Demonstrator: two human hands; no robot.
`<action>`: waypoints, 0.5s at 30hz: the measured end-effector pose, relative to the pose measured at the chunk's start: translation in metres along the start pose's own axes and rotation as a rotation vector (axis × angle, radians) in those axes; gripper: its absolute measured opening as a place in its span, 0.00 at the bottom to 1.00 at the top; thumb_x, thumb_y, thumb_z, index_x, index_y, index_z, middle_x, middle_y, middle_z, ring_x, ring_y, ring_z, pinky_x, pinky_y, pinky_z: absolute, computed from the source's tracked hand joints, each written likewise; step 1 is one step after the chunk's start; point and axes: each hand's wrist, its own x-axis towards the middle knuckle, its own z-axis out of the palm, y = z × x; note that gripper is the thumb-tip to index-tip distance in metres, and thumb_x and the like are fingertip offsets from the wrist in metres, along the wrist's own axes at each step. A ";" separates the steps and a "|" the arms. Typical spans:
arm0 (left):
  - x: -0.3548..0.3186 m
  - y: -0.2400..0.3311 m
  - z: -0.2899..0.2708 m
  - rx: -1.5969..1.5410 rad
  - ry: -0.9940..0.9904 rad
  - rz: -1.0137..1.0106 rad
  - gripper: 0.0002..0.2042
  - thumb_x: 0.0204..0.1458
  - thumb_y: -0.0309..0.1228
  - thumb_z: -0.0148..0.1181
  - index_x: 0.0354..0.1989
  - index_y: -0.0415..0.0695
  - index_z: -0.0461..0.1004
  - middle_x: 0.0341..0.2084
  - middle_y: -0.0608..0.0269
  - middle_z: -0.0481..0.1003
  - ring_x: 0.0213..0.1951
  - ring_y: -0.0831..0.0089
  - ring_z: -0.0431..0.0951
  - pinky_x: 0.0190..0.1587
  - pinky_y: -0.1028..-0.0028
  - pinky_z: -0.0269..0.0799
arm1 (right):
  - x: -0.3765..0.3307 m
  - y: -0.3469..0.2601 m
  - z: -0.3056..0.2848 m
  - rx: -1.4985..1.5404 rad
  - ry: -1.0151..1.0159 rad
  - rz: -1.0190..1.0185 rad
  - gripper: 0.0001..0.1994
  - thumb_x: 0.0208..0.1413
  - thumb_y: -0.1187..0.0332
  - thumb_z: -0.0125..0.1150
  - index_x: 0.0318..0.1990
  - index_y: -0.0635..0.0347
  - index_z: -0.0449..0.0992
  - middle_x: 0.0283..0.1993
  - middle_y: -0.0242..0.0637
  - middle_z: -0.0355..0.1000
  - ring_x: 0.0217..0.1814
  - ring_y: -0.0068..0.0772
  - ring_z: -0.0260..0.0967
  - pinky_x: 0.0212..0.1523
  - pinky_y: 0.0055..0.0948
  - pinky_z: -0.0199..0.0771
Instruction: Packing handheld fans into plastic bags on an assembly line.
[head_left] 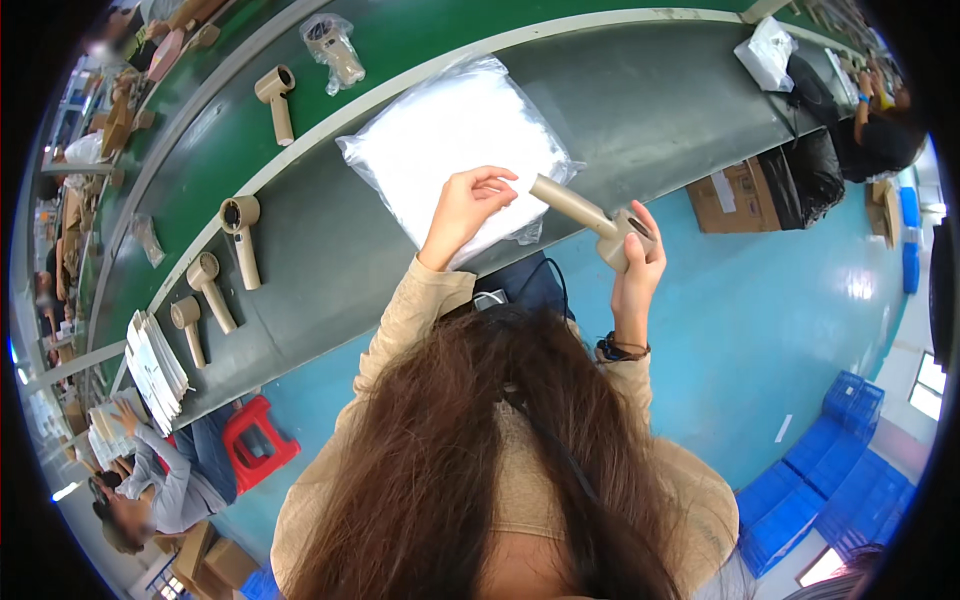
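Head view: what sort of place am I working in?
Probably a factory packing line: a green conveyor belt carries tan hair dryers, a stack of clear plastic bags lies on the bench, and blue crates stand behind.

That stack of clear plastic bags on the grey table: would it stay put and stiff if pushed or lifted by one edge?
Probably not. The stack of clear plastic bags looks thin and glossy, so layers would likely slide over each other. Its wrinkled, curling edges suggest it would droop when lifted. It lies flat on the grey table, so it is unlikely to roll or tip.

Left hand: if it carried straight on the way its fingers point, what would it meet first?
Probably the handle end of the beige plastic hair dryer held by the right hand; the left hand fingertips almost touch it, though depth is unclear.
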 end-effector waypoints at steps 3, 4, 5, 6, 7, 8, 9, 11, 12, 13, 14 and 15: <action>-0.003 -0.001 0.002 0.030 0.072 0.037 0.13 0.48 0.20 0.59 0.44 0.36 0.75 0.29 0.60 0.79 0.32 0.80 0.78 0.35 0.83 0.72 | -0.006 -0.009 0.007 -0.179 0.028 -0.115 0.23 0.52 0.70 0.58 0.57 0.66 0.67 0.51 0.42 0.69 0.52 0.31 0.66 0.55 0.28 0.65; -0.006 0.000 0.002 0.028 0.076 0.036 0.13 0.48 0.20 0.59 0.44 0.36 0.75 0.29 0.60 0.79 0.32 0.80 0.78 0.35 0.83 0.72 | -0.007 -0.011 0.009 -0.221 0.053 -0.155 0.23 0.51 0.72 0.58 0.56 0.66 0.68 0.50 0.42 0.69 0.52 0.31 0.67 0.55 0.28 0.65; -0.009 0.007 0.004 0.126 0.100 0.037 0.14 0.47 0.21 0.60 0.44 0.37 0.75 0.28 0.60 0.79 0.31 0.80 0.77 0.35 0.82 0.71 | -0.007 -0.010 0.008 -0.222 0.054 -0.154 0.23 0.51 0.72 0.58 0.56 0.66 0.68 0.50 0.42 0.69 0.52 0.31 0.67 0.55 0.28 0.65; -0.011 0.012 0.006 0.224 0.123 0.037 0.14 0.46 0.21 0.60 0.44 0.38 0.75 0.28 0.61 0.79 0.31 0.81 0.77 0.34 0.82 0.71 | -0.007 -0.010 0.007 -0.203 0.060 -0.159 0.23 0.51 0.72 0.58 0.56 0.66 0.67 0.50 0.42 0.69 0.52 0.31 0.67 0.54 0.28 0.66; -0.013 0.015 0.007 0.223 0.123 0.035 0.14 0.46 0.21 0.60 0.44 0.38 0.75 0.28 0.61 0.79 0.31 0.81 0.77 0.34 0.82 0.71 | -0.006 -0.009 0.006 -0.184 0.067 -0.164 0.23 0.51 0.71 0.58 0.57 0.66 0.67 0.50 0.42 0.69 0.52 0.31 0.67 0.53 0.28 0.67; -0.015 0.017 0.008 0.249 0.133 0.043 0.14 0.44 0.21 0.61 0.42 0.39 0.75 0.27 0.62 0.79 0.29 0.81 0.77 0.33 0.82 0.70 | -0.006 -0.009 0.004 -0.187 0.066 -0.165 0.23 0.51 0.71 0.58 0.57 0.66 0.67 0.50 0.42 0.69 0.52 0.31 0.67 0.53 0.28 0.67; -0.017 0.020 0.009 0.275 0.143 0.050 0.14 0.43 0.21 0.62 0.41 0.40 0.76 0.26 0.62 0.80 0.28 0.82 0.76 0.32 0.82 0.69 | -0.006 -0.009 0.002 -0.157 0.076 -0.139 0.23 0.51 0.71 0.58 0.57 0.66 0.67 0.49 0.41 0.69 0.51 0.30 0.67 0.52 0.27 0.68; -0.020 0.029 0.012 0.318 0.174 0.054 0.14 0.41 0.21 0.63 0.40 0.40 0.76 0.24 0.63 0.79 0.27 0.82 0.76 0.31 0.82 0.69 | -0.007 -0.008 0.000 -0.129 0.086 -0.111 0.23 0.51 0.71 0.58 0.57 0.65 0.67 0.49 0.40 0.69 0.51 0.30 0.67 0.52 0.27 0.68; -0.021 0.031 0.012 0.363 0.203 0.058 0.14 0.40 0.21 0.64 0.39 0.41 0.77 0.22 0.64 0.79 0.26 0.82 0.75 0.30 0.81 0.68 | -0.007 -0.007 0.000 -0.129 0.093 -0.127 0.23 0.52 0.70 0.58 0.57 0.65 0.67 0.49 0.40 0.69 0.50 0.30 0.67 0.51 0.27 0.68; -0.022 0.031 0.013 0.361 0.204 0.057 0.14 0.40 0.21 0.64 0.39 0.41 0.77 0.22 0.64 0.79 0.26 0.82 0.75 0.30 0.81 0.68 | -0.008 -0.007 -0.001 -0.129 0.101 -0.143 0.23 0.52 0.70 0.58 0.57 0.65 0.67 0.48 0.40 0.70 0.50 0.30 0.67 0.51 0.27 0.69; -0.022 0.030 0.013 0.361 0.194 0.056 0.15 0.38 0.22 0.66 0.38 0.41 0.77 0.21 0.65 0.78 0.25 0.82 0.74 0.29 0.82 0.68 | -0.008 -0.007 0.000 -0.130 0.101 -0.143 0.23 0.52 0.70 0.58 0.57 0.65 0.67 0.48 0.40 0.70 0.50 0.30 0.67 0.51 0.27 0.69; -0.022 0.029 0.014 0.361 0.183 0.055 0.16 0.36 0.22 0.68 0.37 0.42 0.77 0.20 0.66 0.77 0.24 0.82 0.74 0.28 0.82 0.67 | -0.010 -0.006 0.001 -0.092 0.056 -0.111 0.23 0.52 0.69 0.58 0.56 0.66 0.67 0.48 0.40 0.70 0.50 0.30 0.67 0.51 0.26 0.68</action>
